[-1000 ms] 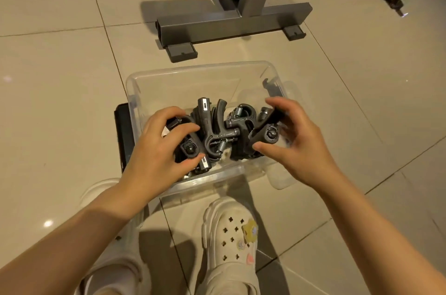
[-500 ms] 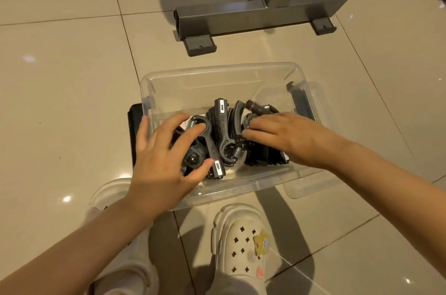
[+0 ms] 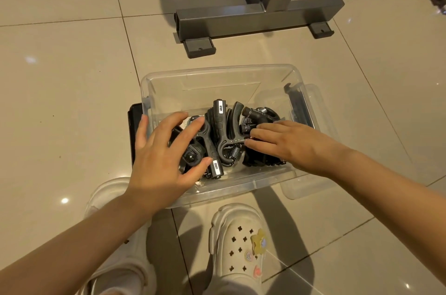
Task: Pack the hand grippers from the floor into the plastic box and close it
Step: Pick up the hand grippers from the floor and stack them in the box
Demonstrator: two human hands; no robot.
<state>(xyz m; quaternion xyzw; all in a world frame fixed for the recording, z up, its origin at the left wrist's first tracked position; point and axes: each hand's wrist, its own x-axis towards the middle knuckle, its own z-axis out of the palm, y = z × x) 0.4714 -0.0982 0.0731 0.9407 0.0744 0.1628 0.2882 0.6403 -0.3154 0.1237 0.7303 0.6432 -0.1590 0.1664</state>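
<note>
showing a clear plastic box point(image 3: 169, 77) on a tiled floor point(image 3: 60, 77), with a heap of black hand grippers point(image 3: 223, 130) lying inside it toward the wall nearest the person. the box is uncovered. the left hand point(image 3: 164, 157) lies over the left part of the heap, fingers spread and nearly straight, fingertips touching the grippers and thumb resting beside a handle end; it clasps nothing. the right hand point(image 3: 289, 142) lies flat over the right part of the heap, fingers extended together and pressing down on the grippers, likewise clasping nothing. a black flat object point(image 3: 132, 130), only partly visible, lies against the box's left side. a clear plastic piece point(image 3: 311, 186) shows under the box's right near corner; whether it is the lid cannot be told. a dark clip point(image 3: 296, 104) sits on the box's right wall. beyond the box's far wall stands a grey metal frame base point(image 3: 260, 17) with two flat feet. on the near side of the box are two cream-coloured clogs point(image 3: 241, 241), the right one bearing small charms.
</note>
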